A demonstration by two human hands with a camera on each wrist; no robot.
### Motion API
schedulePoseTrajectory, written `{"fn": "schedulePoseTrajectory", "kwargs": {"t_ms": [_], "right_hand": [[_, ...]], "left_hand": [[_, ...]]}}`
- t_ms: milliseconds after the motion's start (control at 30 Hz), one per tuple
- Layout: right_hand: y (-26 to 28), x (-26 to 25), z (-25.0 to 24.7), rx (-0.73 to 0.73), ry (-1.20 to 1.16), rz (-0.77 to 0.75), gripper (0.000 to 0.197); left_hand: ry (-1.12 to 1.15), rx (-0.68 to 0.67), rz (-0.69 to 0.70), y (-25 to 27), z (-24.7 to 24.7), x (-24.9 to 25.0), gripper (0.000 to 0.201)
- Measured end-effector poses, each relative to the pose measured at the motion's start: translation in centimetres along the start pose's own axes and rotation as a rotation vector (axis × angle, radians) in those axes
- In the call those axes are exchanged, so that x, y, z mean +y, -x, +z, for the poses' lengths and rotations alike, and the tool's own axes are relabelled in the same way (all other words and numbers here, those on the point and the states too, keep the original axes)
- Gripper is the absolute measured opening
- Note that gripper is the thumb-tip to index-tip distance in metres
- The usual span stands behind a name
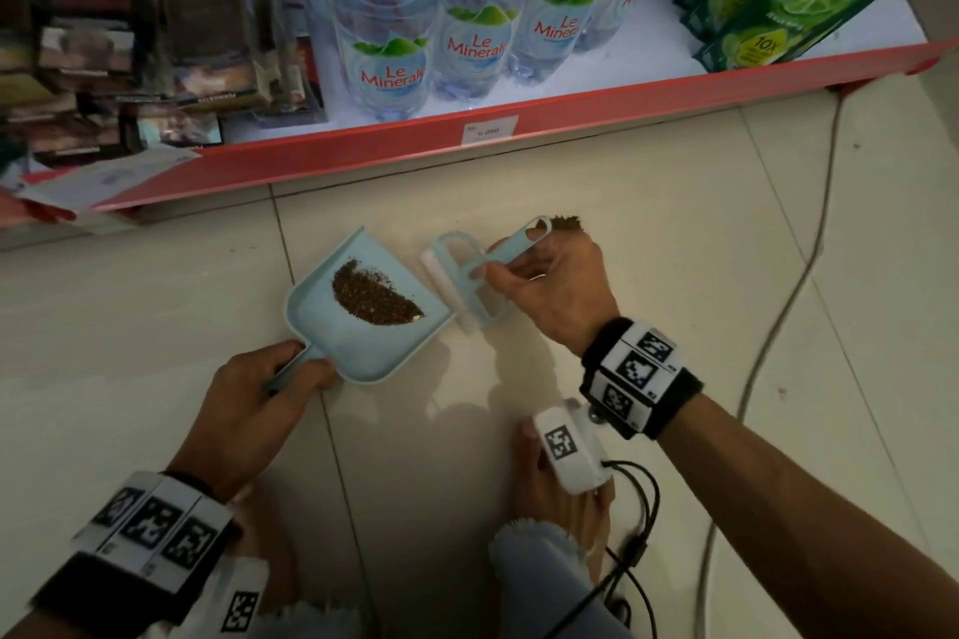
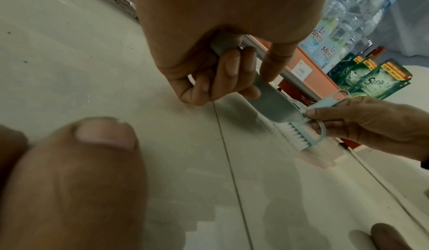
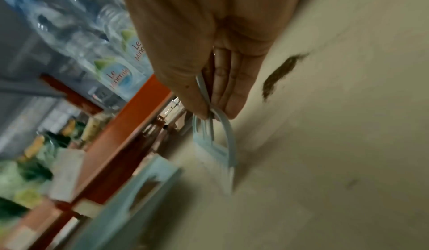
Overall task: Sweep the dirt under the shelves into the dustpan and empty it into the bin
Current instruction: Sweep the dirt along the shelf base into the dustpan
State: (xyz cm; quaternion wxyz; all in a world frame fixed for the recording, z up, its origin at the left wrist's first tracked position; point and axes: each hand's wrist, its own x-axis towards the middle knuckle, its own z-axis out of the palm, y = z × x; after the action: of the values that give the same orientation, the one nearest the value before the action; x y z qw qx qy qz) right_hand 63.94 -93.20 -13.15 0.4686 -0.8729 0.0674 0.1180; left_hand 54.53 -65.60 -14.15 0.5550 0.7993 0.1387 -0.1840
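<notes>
A pale blue dustpan [image 1: 332, 332] lies flat on the tiled floor below the red shelf, with a crescent of brown dirt [image 1: 373, 293] inside it. My left hand [image 1: 259, 394] grips its handle [image 2: 223, 47] at the near left. My right hand [image 1: 545, 285] pinches the handle of a small pale blue brush [image 1: 469, 275], whose white bristles [image 2: 293, 136] meet the floor at the pan's right edge. A second patch of dirt [image 1: 565, 222] lies on the floor just beyond my right hand, also seen in the right wrist view as a dark dirt streak [image 3: 278, 74].
The red shelf edge [image 1: 415, 145] runs across the top, carrying water bottles [image 1: 389, 42], green detergent packs [image 1: 789, 0] and dark packets at left. A grey cable [image 1: 809, 249] trails over the floor at right. My bare feet [image 1: 560, 483] are close below the hands.
</notes>
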Motion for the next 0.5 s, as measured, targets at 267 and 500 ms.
{"fn": "schedulePoseTrajectory", "kwargs": {"t_ms": [267,500], "right_hand": [[-2.4,1.9,-8.2,0.260,0.185,-0.053,0.017],[-0.4,2.2,-5.2,-0.059,0.025,-0.050,0.018]], "left_hand": [[-0.052,-0.017,0.031,-0.4,1.5,0.2,0.029],[-0.113,-0.039,0.075,-1.1,2.3,0.3,0.026]]}}
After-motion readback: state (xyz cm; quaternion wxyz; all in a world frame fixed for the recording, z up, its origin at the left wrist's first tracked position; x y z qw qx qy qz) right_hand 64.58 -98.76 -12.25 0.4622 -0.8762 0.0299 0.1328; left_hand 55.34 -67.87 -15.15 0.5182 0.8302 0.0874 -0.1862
